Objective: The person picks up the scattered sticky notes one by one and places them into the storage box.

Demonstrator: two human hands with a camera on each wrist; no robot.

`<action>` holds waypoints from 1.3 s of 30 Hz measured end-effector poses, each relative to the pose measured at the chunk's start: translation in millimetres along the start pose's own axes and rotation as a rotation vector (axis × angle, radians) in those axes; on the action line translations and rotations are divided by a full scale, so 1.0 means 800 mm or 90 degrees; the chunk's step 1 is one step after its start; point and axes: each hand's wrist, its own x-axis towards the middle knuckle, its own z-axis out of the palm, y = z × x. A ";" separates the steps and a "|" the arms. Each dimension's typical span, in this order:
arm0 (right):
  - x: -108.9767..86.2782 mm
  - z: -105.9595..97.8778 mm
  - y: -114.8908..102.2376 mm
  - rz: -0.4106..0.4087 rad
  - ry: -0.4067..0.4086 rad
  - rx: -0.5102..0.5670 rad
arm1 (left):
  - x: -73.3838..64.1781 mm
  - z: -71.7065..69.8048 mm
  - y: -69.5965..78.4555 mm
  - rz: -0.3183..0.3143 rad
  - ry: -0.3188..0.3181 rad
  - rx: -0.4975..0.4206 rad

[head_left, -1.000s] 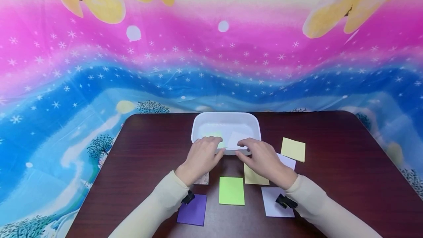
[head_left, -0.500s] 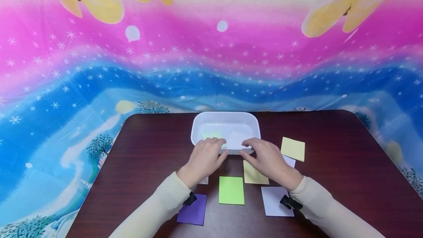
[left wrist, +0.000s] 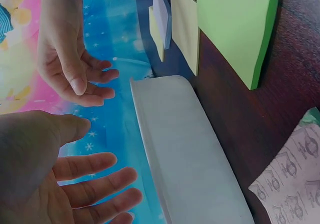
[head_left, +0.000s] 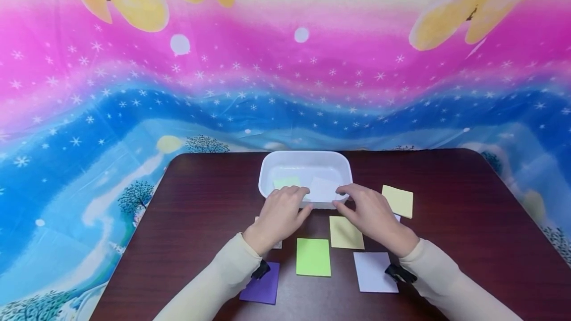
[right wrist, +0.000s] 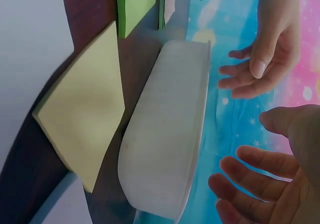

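My left hand (head_left: 281, 214) hovers over the near left part of a white plastic tub (head_left: 305, 155), its fingers spread and loosely bent. Opposite it, my right hand (head_left: 373, 217) hangs over the tub's near right corner, also holding nothing. Both wrist views show fingertips apart from the tub's wall (left wrist: 185, 149). Inside the tub lie a pale green sticky note pad (head_left: 287, 182) and a white one (head_left: 324, 189). Under my left forearm is a purple sticky note pad (head_left: 258, 289). A patterned pinkish pad (left wrist: 292, 179) is mostly hidden by my left hand in the head view.
Nearer than the tub lie a bright green pad (head_left: 314, 257), a yellow pad (head_left: 346, 232) and a pale lavender pad (head_left: 373, 272). A light yellow pad (head_left: 398, 201) overlaps another lavender one to the right. The dark wooden table (head_left: 205, 202) ends against a printed curtain (head_left: 285, 83).
Both hands have shifted slightly right and the gap between them has widened a little. More of the tub's inside and of the yellow pad shows. The pads have stayed in place.
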 end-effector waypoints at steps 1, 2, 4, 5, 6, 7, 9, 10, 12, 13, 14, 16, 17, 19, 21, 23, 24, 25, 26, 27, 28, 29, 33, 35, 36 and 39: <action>0.000 -0.001 0.001 0.005 0.000 0.002 | 0.000 0.000 0.001 0.000 0.001 -0.002; 0.000 -0.002 0.002 0.009 -0.001 0.003 | 0.001 0.000 0.001 -0.001 0.001 -0.003; 0.000 -0.004 0.003 0.018 -0.002 0.004 | 0.002 -0.001 0.003 -0.002 -0.001 -0.010; 0.000 -0.005 0.004 0.022 -0.003 0.003 | 0.002 -0.001 0.004 -0.002 -0.002 -0.013; 0.000 -0.006 0.005 0.025 -0.004 0.003 | 0.002 -0.001 0.006 -0.002 -0.003 -0.015; 0.000 -0.006 0.006 0.027 -0.003 0.002 | 0.002 -0.001 0.007 -0.001 -0.003 -0.017; -0.001 -0.008 0.008 0.030 0.000 -0.002 | 0.003 0.000 0.009 0.001 -0.003 -0.018; -0.001 -0.008 0.009 0.031 0.001 -0.002 | 0.003 0.000 0.010 0.002 -0.004 -0.018; -0.003 -0.009 0.012 0.033 0.004 -0.002 | 0.004 0.000 0.012 0.003 -0.006 -0.018; -0.003 -0.010 0.013 0.034 0.005 -0.004 | 0.004 0.000 0.013 0.003 -0.007 -0.020; -0.004 -0.010 0.014 0.036 0.006 -0.005 | 0.004 0.000 0.014 0.002 -0.009 -0.021; -0.005 -0.010 0.018 0.039 0.006 -0.007 | 0.005 0.001 0.016 0.001 -0.012 -0.023; -0.006 -0.011 0.019 0.040 0.005 -0.009 | 0.006 0.002 0.017 0.001 -0.013 -0.023; -0.006 -0.012 0.022 0.045 0.004 -0.014 | 0.006 0.003 0.018 0.002 -0.013 -0.023; -0.007 -0.013 0.025 0.049 0.004 -0.016 | 0.007 0.004 0.019 0.004 -0.013 -0.022; -0.007 -0.015 0.028 0.054 0.006 -0.019 | 0.007 0.005 0.020 0.007 -0.012 -0.020; -0.007 -0.015 0.030 0.056 0.009 -0.020 | 0.007 0.005 0.021 0.008 -0.011 -0.019; -0.007 -0.016 0.031 0.058 0.010 -0.020 | 0.007 0.005 0.022 0.009 -0.010 -0.018; -0.007 -0.016 0.033 0.059 0.014 -0.022 | 0.007 0.005 0.022 0.010 -0.010 -0.018; -0.007 -0.017 0.034 0.060 0.017 -0.023 | 0.008 0.005 0.023 0.010 -0.011 -0.019; -0.007 -0.017 0.036 0.062 0.018 -0.023 | 0.008 0.005 0.024 0.010 -0.011 -0.019; -0.007 -0.018 0.037 0.063 0.019 -0.024 | 0.008 0.005 0.025 0.010 -0.013 -0.019; -0.008 -0.019 0.043 0.065 0.019 -0.023 | 0.009 0.005 0.027 0.010 -0.020 -0.020; -0.010 -0.020 0.047 0.066 0.017 -0.023 | 0.010 0.006 0.028 0.011 -0.022 -0.019; -0.010 -0.021 0.048 0.067 0.015 -0.024 | 0.010 0.006 0.029 0.012 -0.023 -0.019; -0.013 -0.023 0.053 0.070 0.012 -0.032 | 0.010 0.006 0.030 0.015 -0.025 -0.019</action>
